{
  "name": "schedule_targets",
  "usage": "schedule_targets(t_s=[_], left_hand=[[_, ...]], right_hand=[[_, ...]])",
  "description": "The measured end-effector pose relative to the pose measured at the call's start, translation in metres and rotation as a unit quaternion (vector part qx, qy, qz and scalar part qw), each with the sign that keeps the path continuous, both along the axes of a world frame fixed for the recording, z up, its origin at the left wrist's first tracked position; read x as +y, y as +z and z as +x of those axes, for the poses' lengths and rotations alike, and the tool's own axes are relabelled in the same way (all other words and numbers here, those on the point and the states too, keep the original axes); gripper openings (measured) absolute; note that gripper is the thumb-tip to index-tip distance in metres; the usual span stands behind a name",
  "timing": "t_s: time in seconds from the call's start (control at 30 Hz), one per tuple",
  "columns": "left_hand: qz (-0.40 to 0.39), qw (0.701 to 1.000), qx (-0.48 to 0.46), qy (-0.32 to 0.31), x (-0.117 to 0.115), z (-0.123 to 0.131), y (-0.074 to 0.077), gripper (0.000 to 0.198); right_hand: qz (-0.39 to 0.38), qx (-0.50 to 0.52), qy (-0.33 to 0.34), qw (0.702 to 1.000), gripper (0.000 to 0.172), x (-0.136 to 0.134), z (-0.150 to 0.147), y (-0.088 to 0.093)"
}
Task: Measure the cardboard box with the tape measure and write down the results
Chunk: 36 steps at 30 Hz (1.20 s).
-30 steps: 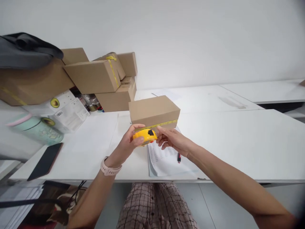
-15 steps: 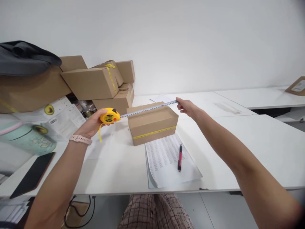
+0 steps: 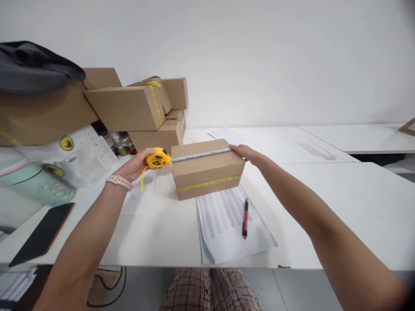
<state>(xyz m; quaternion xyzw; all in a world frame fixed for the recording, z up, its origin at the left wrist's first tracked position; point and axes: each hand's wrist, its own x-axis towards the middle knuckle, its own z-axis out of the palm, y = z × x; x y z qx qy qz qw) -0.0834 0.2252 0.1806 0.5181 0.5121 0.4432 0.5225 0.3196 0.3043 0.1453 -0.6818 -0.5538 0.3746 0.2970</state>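
Note:
A closed cardboard box (image 3: 207, 170) with a yellow tape strip along its front rests on the white table. My left hand (image 3: 141, 163) is closed around the yellow case of a tape measure (image 3: 158, 158), just off the box's left end. The pulled-out blade (image 3: 201, 155) runs across the box's top, and a yellow strap dangles from the case. At the box's right end my right hand (image 3: 244, 153) pinches the blade's free end. Partly under the box's front edge lie printed sheets (image 3: 223, 224), with a red and black pen (image 3: 245, 219) on them.
Stacked cardboard boxes (image 3: 126, 108) stand at the back left, a dark bag (image 3: 39, 69) on top. Nearer are a mint-green bottle (image 3: 39, 185) and a dark flat tablet-like object (image 3: 43, 233). A paper sheet (image 3: 228, 134) lies behind the box.
The blade has come down onto the box's top and its pulled-out length is shorter. My right hand has moved left and down to the box's right end; my left hand has shifted slightly right.

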Motion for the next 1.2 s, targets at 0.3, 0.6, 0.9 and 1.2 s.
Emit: schedule_targets(t_s=[0.3, 0.6, 0.9, 1.2], left_hand=[[-0.001, 1.000, -0.013, 0.004, 0.004, 0.003, -0.003, 0.041], [0.029, 0.999, 0.010, -0.010, -0.034, 0.015, 0.023, 0.047], [-0.151, 0.919, -0.275, -0.239, -0.199, 0.155, -0.048, 0.058], [-0.128, 0.920, -0.351, -0.121, -0.181, 0.194, -0.033, 0.053]], right_hand=[[-0.038, 0.035, -0.004, 0.999, 0.048, -0.005, -0.004, -0.006], [0.104, -0.038, -0.082, 0.990, 0.033, 0.001, -0.010, 0.017], [0.188, 0.004, 0.179, 0.966, 0.033, 0.008, -0.076, 0.047], [0.062, -0.041, 0.098, 0.992, 0.037, -0.014, -0.101, 0.054]])
